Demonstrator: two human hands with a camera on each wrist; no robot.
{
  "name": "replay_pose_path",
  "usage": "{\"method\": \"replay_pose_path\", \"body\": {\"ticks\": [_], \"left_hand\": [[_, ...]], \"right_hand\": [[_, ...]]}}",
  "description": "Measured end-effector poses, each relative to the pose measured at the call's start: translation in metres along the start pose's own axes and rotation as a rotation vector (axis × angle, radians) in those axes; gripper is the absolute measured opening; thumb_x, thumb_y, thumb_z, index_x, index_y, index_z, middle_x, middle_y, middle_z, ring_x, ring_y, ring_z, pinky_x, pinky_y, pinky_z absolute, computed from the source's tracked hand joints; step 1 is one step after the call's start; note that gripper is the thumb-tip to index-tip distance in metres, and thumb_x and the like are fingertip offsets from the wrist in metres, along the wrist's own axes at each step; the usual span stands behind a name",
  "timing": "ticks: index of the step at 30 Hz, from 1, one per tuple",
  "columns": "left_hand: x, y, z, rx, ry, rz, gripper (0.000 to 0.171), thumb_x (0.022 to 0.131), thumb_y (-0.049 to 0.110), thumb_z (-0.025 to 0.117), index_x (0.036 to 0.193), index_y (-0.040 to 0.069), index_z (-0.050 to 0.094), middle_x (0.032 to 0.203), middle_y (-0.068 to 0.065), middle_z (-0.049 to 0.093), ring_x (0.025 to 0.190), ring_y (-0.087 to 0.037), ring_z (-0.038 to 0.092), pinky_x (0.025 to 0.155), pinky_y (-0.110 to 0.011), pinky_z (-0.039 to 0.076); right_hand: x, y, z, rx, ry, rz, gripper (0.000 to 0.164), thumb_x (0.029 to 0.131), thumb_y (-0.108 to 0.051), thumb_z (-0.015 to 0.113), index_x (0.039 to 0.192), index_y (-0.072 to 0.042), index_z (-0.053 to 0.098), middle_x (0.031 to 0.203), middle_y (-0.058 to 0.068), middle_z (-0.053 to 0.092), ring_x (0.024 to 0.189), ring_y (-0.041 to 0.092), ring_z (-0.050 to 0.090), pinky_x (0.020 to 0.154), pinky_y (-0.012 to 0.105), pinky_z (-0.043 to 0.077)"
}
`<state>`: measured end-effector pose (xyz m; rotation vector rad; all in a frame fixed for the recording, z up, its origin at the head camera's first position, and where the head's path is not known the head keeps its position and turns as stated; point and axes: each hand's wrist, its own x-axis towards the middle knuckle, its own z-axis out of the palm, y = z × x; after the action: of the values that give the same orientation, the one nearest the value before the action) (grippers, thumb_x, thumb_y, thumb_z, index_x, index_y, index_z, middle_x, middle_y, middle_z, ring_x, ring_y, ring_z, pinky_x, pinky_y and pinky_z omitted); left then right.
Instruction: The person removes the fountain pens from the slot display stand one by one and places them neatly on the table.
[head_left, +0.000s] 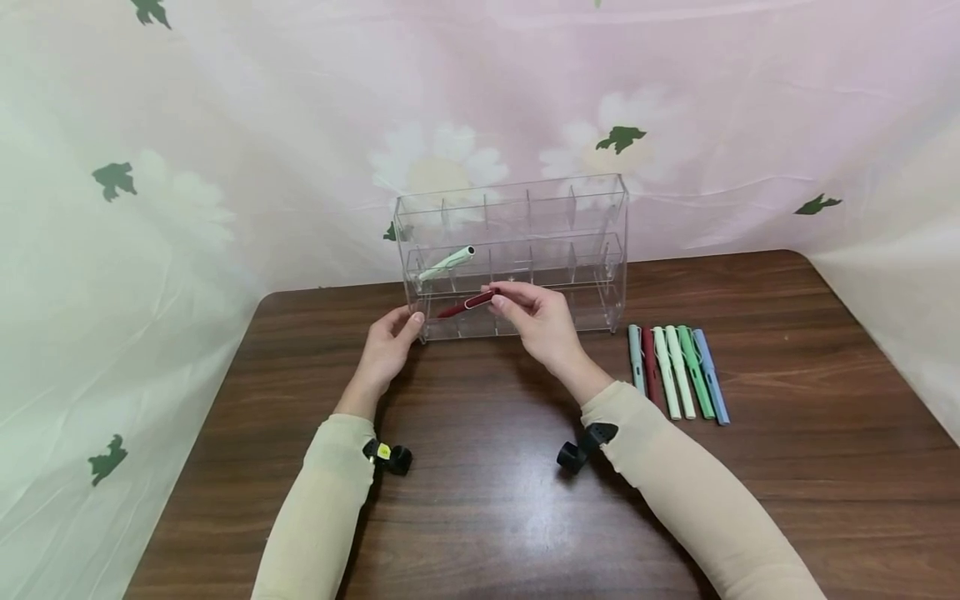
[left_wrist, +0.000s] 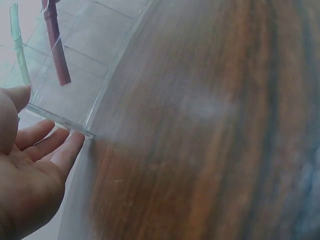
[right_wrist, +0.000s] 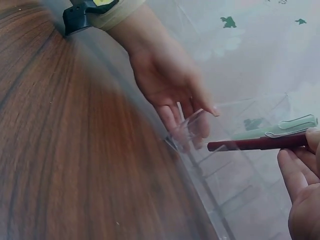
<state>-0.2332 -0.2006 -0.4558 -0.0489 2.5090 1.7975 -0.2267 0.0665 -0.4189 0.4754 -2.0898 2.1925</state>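
A clear acrylic pen rack (head_left: 621, 242) with tiered compartments stands at the back of the table. My left hand (head_left: 385, 357) grips its lower left corner, thumb on one side of the panel and fingers on the other. Between thumb and fingertips, my right hand (head_left: 549, 330) pinches a dark red pen (head_left: 468, 303) by one end. The pen slants down to the left in front of the lower tier, and its clip (right_wrist: 285, 132) shows in the right wrist view. One pale green pen (head_left: 447, 263) leans in the leftmost middle-tier compartment.
To the right of the rack, several pens lie side by side: a grey-blue pen (head_left: 636, 354), another dark red pen (head_left: 650, 362), two pale green ones, a green pen (head_left: 694, 367) and a blue pen (head_left: 710, 375). A flowered cloth (head_left: 300, 150) hangs behind the wooden table (head_left: 480, 517).
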Motion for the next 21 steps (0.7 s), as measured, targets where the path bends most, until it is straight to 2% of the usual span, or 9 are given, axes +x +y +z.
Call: {"method": "replay_pose_path", "body": {"ticks": [4, 6, 11, 15, 21], "left_hand": [[0.000, 0.000, 0.000, 0.002, 0.004, -0.003, 0.054, 0.113, 0.033, 0.059, 0.154, -0.002, 0.054, 0.146, -0.026, 0.062, 0.136, -0.036, 0.060, 0.118, -0.051, 0.048], [0.000, 0.000, 0.000, 0.002, 0.001, -0.001, 0.055, 0.113, 0.033, 0.059, 0.154, -0.002, 0.054, 0.147, -0.026, 0.062, 0.136, -0.036, 0.061, 0.119, -0.051, 0.048], [0.001, 0.000, 0.001, -0.007, 0.000, -0.002, 0.054, 0.113, 0.032, 0.059, 0.154, -0.002, 0.055, 0.146, -0.026, 0.063, 0.136, -0.037, 0.061, 0.119, -0.051, 0.048], [0.000, 0.001, 0.001, -0.009, 0.003, 0.001, 0.054, 0.113, 0.032, 0.060, 0.154, -0.002, 0.055, 0.146, -0.027, 0.063, 0.136, -0.038, 0.061, 0.119, -0.052, 0.048], [-0.001, 0.002, 0.000, -0.017, -0.001, -0.009, 0.054, 0.113, 0.033, 0.060, 0.154, -0.001, 0.055, 0.146, -0.025, 0.062, 0.137, -0.039, 0.061, 0.119, -0.052, 0.048]], "right_hand": [[-0.002, -0.005, -0.007, -0.011, 0.011, -0.022, 0.028, 0.103, 0.003, 0.068, 0.130, 0.011, 0.071, 0.131, 0.030, 0.074, 0.114, 0.045, 0.075, 0.095, 0.035, 0.065], [-0.003, -0.008, -0.011, -0.010, 0.017, -0.036, 0.029, 0.103, 0.003, 0.068, 0.131, 0.011, 0.071, 0.131, 0.030, 0.073, 0.112, 0.035, 0.079, 0.095, 0.031, 0.065], [-0.007, -0.015, -0.020, -0.001, 0.016, -0.063, 0.029, 0.103, 0.004, 0.067, 0.131, 0.013, 0.070, 0.131, 0.032, 0.072, 0.104, 0.010, 0.080, 0.095, 0.030, 0.064], [-0.010, -0.023, -0.027, -0.002, 0.008, -0.074, 0.029, 0.104, 0.004, 0.067, 0.132, 0.012, 0.070, 0.132, 0.031, 0.073, 0.103, 0.007, 0.080, 0.096, 0.030, 0.064], [-0.014, -0.033, -0.039, -0.009, 0.018, -0.084, 0.029, 0.103, 0.005, 0.067, 0.131, 0.013, 0.070, 0.130, 0.032, 0.073, 0.105, 0.013, 0.081, 0.096, 0.031, 0.064]]}}
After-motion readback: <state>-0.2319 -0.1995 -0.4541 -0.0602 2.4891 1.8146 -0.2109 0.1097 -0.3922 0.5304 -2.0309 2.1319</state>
